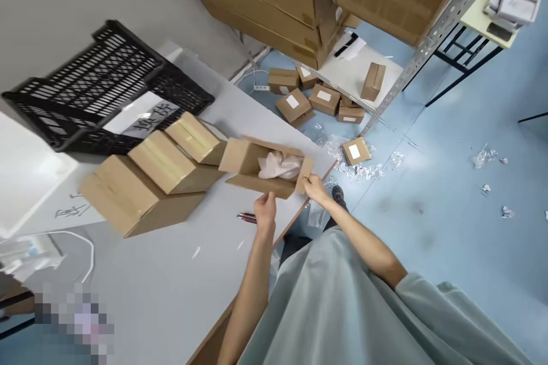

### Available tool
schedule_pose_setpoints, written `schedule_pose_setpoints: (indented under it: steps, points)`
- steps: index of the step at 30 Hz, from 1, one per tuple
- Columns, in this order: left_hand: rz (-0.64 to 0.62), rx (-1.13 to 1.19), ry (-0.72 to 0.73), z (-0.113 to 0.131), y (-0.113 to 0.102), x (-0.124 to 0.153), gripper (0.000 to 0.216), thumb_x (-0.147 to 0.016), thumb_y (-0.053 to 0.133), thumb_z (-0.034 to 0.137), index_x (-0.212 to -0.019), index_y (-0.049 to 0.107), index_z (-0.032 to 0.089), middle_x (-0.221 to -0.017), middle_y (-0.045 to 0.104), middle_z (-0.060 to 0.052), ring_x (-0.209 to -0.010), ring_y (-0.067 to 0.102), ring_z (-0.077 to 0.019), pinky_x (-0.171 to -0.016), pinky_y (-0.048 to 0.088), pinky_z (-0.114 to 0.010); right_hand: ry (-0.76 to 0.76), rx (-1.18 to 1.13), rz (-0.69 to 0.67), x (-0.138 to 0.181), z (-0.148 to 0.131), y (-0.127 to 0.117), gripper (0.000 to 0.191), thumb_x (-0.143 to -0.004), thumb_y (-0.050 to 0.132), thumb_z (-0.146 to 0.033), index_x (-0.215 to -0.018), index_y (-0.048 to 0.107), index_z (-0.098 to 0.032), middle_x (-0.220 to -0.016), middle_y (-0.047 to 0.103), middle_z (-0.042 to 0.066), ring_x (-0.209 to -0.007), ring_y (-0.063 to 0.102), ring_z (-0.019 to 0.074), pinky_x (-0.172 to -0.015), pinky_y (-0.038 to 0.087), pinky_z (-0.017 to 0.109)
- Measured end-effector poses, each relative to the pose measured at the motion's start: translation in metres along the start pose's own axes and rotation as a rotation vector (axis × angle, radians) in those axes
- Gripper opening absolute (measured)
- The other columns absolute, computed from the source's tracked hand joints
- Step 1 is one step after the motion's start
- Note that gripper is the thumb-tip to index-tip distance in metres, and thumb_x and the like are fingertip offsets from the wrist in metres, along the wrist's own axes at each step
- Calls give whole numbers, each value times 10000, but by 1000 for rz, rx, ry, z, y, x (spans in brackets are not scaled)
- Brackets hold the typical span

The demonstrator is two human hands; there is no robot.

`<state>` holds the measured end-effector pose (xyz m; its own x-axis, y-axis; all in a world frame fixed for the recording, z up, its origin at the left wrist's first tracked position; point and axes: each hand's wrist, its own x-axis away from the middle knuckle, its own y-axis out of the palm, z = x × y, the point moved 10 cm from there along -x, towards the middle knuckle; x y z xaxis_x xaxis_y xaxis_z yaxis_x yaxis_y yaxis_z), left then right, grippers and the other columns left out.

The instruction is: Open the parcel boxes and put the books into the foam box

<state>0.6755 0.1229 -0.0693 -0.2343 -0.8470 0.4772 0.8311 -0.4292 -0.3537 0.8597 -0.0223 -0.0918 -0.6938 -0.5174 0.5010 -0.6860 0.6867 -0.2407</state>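
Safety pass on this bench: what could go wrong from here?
Open box: it sits near the table edge, so a tug by the right hand on its end flap might drag it off.
Pen-like items: beside the left hand, they could get knocked.
Clear plastic: loose on the floor near the shoe, possibly a slip hazard.

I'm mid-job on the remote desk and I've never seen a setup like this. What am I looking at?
No machine here: these are a person's own bare hands, in one picture from a camera worn on the head, looking forward and down. On the grey table stands an open cardboard box with pale pinkish wrapping inside. The right hand holds its end flap. The left hand is by the near side; whether it touches is unclear. Also around are closed boxes, a black crate and red-and-dark pen-like items.
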Motion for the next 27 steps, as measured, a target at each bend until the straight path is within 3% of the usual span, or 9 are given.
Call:
schedule_pose_setpoints:
  steps: [3, 5, 8, 11, 13, 16, 20, 23, 27]
  points:
    - [-35, 0, 89, 27, 36, 27, 351, -801, 692, 549, -776, 701, 199, -791, 741, -42, -916, 679, -251, -889, 552, -354, 27, -81, -7, 6, 16, -46, 313, -1023, 556, -362, -751, 643, -232, -816, 742, 44, -850, 675, 227, -815, 513, 317]
    - [-116, -24, 138, 48, 73, 46, 381, -831, 701, 578, -791, 690, 199, -809, 734, -40, -899, 664, -238, -845, 543, -332, 19, -214, 38, 12, 26, -91, 344, -1021, 557, -466, -791, 662, -233, -825, 740, 27, -844, 682, 225, -804, 517, 315]
    - [-281, -100, 185, 73, 145, 68, 435, -914, 684, 607, -739, 606, 217, -717, 638, 0, -765, 596, -185, -743, 502, -293, 57, -404, 179, 19, 57, -164, 391, -972, 625, -582, -806, 655, -229, -766, 699, 7, -799, 666, 214, -772, 520, 309]
    - [-437, -200, 270, 86, 223, 83, 479, -1004, 623, 583, -688, 508, 242, -651, 556, 21, -676, 550, -163, -699, 487, -286, 150, -546, 300, 19, 99, -219, 374, -924, 688, -594, -865, 666, -225, -805, 721, 14, -825, 692, 213, -767, 539, 301]
    - [-529, -253, 336, 86, 270, 91, 418, -1040, 599, 528, -741, 583, 237, -731, 661, -11, -754, 648, -191, -783, 547, -305, 204, -655, 360, 12, 127, -242, 333, -900, 721, -557, -922, 673, -228, -880, 755, 23, -863, 720, 209, -772, 562, 295]
    - [-650, -325, 333, 71, 320, 99, 234, -1032, 642, 412, -1063, 772, 220, -1083, 838, -102, -1073, 784, -266, -1024, 604, -385, 263, -834, 445, -14, 163, -258, 215, -889, 744, -425, -941, 657, -235, -930, 777, 18, -912, 747, 195, -811, 611, 293]
    - [-737, -408, 251, 37, 338, 105, 400, -1038, 653, 347, -1398, 751, 200, -1399, 803, -158, -1314, 767, -312, -1173, 582, -464, 401, -1028, 501, -72, 202, -248, 35, -930, 677, -213, -956, 660, -228, -912, 786, 8, -917, 768, 168, -858, 668, 294]
    - [-743, -436, 186, 3, 327, 102, 395, -1065, 622, 331, -1422, 752, 225, -1436, 792, -133, -1344, 763, -296, -1203, 578, -459, 536, -1082, 503, -124, 230, -224, 106, -963, 626, -130, -973, 648, -233, -880, 779, 0, -851, 765, 149, -802, 688, 267]
    - [-740, -528, 42, -71, 309, 93, 372, -1088, 572, 324, -1381, 775, 216, -1432, 793, -140, -1360, 759, -312, -1208, 586, -491, 633, -1061, 496, -194, 271, -187, 161, -968, 610, -93, -987, 614, -253, -818, 747, -31, -788, 750, 136, -752, 702, 253]
